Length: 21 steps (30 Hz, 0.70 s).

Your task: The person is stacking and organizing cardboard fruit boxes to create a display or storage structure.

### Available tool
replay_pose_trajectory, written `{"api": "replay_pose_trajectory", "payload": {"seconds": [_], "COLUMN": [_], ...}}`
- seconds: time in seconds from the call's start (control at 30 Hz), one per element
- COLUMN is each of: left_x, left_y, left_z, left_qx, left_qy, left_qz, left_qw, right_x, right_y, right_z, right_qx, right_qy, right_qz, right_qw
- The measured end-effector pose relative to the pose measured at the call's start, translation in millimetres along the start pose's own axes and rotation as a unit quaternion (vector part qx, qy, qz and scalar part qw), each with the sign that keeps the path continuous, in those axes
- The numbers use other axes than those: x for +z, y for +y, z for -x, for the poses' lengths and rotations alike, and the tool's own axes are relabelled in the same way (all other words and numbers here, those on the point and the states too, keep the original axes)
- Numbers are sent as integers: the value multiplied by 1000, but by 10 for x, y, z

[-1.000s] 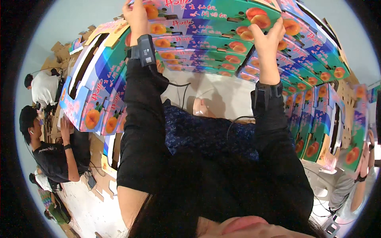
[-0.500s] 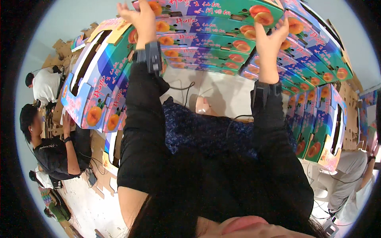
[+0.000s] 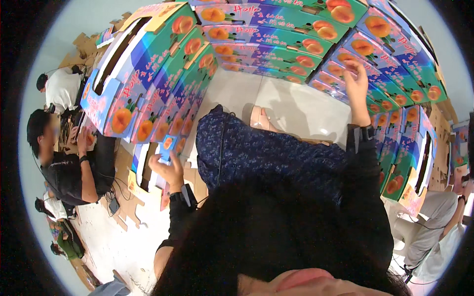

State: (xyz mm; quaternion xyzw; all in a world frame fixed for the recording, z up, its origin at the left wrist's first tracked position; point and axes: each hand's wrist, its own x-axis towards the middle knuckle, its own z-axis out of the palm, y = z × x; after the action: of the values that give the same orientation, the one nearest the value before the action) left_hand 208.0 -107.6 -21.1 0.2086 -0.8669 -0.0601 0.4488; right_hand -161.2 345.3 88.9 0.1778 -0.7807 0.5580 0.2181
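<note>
My left hand [image 3: 169,171] is low on the left, its fingers apart and nothing in it. It is beside the lower end of the left stack of colourful fruit cartons [image 3: 136,93], close to a small blue carton part [image 3: 169,143] with a peach picture. My right hand [image 3: 357,89] is raised in front of the right stack of cartons [image 3: 390,56]. Its fingers are loosely bent and apart, and it holds nothing; whether it touches a carton I cannot tell. Ahead stands the far stack of cartons [image 3: 276,37], printed with peaches on purple, blue and green.
More cartons [image 3: 402,153] stand upright at the lower right. A person in black [image 3: 69,177] sits at the left, with a person in white [image 3: 63,96] beyond. A person in grey trousers [image 3: 429,212] is at the right. Flat cardboard pieces [image 3: 129,209] lie on the floor.
Both hands have left the top carton of the far stack. My left hand has dropped down to the lower left; my right hand has moved lower and a little right. My body has turned somewhat.
</note>
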Motion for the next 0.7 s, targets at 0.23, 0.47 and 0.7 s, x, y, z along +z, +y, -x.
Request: {"api": "replay_pose_trajectory", "payload": {"seconds": [0.23, 0.47, 0.7], "left_x": [112, 568, 1085], "left_y": [-993, -1716, -1761], "left_z": [735, 575, 206], "left_qx": [-246, -267, -209], "left_qy": [-434, -347, -518], "left_qz": [-221, -230, -296], "left_qw": [838, 869, 775], "right_x": [18, -109, -211], "right_y": [-613, -1056, -380], "right_z": [-116, 212, 841], "right_qx": [-22, -141, 291], "right_qy": [-94, -329, -523], "right_qz": [53, 137, -84], "right_qw": [994, 924, 797]}}
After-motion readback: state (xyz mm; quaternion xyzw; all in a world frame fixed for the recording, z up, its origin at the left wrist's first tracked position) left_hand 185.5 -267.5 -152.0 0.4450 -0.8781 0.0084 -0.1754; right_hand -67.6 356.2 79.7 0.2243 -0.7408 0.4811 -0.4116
